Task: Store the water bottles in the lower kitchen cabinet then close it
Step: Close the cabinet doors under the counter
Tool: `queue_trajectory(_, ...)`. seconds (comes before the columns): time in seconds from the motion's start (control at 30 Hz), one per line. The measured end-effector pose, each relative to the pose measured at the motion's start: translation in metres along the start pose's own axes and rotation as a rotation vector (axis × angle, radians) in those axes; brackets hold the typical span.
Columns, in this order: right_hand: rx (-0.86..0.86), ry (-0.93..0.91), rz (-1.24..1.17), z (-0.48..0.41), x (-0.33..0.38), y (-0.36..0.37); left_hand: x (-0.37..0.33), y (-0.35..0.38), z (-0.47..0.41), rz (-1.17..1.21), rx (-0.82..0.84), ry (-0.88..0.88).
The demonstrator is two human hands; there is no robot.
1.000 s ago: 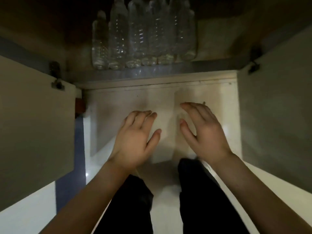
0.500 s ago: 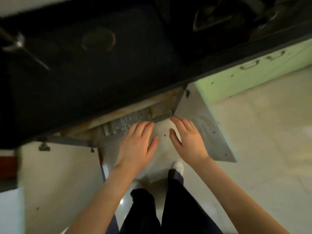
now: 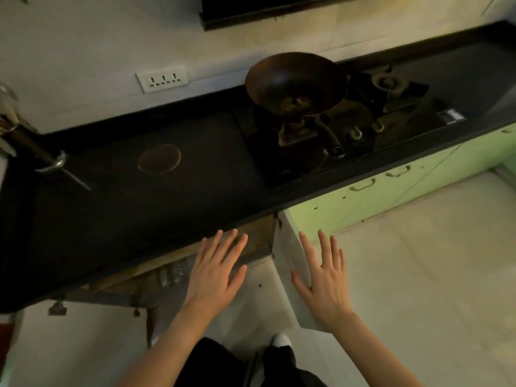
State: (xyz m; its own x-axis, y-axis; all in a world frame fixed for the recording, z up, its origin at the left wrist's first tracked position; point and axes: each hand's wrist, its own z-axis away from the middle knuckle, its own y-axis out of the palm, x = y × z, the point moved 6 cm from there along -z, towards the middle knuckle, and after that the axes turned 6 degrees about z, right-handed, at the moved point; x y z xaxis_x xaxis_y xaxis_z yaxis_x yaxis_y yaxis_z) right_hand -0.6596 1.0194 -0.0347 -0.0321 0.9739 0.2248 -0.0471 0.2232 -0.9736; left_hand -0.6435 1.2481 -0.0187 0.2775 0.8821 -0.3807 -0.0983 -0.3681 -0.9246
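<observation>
Black countertop (image 3: 167, 213) overhangs the open lower cabinet (image 3: 125, 286), where the water bottles (image 3: 173, 273) stand just inside, half hidden under the counter's front edge. Both hands are spread wide with straight fingers and hold nothing: the left hand (image 3: 216, 272) hovers before the opening just beside the bottles, and the right hand (image 3: 325, 280) lies over the outer edge of the swung-out right door (image 3: 284, 247), touching or not I cannot tell. Opposite it the left door (image 3: 69, 344) stands wide, and pale floor tiles (image 3: 418, 275) spread beyond the right door.

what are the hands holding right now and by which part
Nothing is held. The left hand and the right hand are both empty, fingers straight and spread, in front of the open lower cabinet; the water bottles sit inside it.
</observation>
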Motion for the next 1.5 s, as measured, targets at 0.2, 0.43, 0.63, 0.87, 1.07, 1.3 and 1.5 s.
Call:
queue_trajectory(0.2, 0.217, 0.230, -0.124, -0.011, -0.047, 0.066, 0.035, 0.038, -0.080, 0.023, 0.146, -0.006)
queue_trajectory(0.43, 0.334, 0.578, -0.231, -0.014, -0.050, 0.116, 0.077, 0.074, -0.157, -0.120, 0.343, 0.321)
queue_trajectory(0.63, 0.317, 0.697, -0.191, -0.014, -0.038, 0.127, 0.113, 0.080, -0.173, -0.046, 0.419, 0.516)
queue_trajectory(0.87, 0.454, 0.591, -0.232, -0.011, 0.009, 0.140, 0.140, 0.069, -0.166, 0.052, 0.386, 0.556)
queue_trajectory(1.07, 0.456, 0.640, -0.820, -0.025, 0.064, 0.150, 0.141, 0.072, -0.167, -0.003, 0.346, 0.581)
queue_trajectory(1.3, 0.176, 0.755, -1.121, -0.046, 0.115, 0.186, 0.139, 0.071, -0.165, -0.013, 0.302, 0.584)
queue_trajectory(1.5, 0.010, 0.871, -1.194, -0.076, 0.154, 0.200, 0.138, 0.070, -0.165, -0.033, 0.317, 0.563)
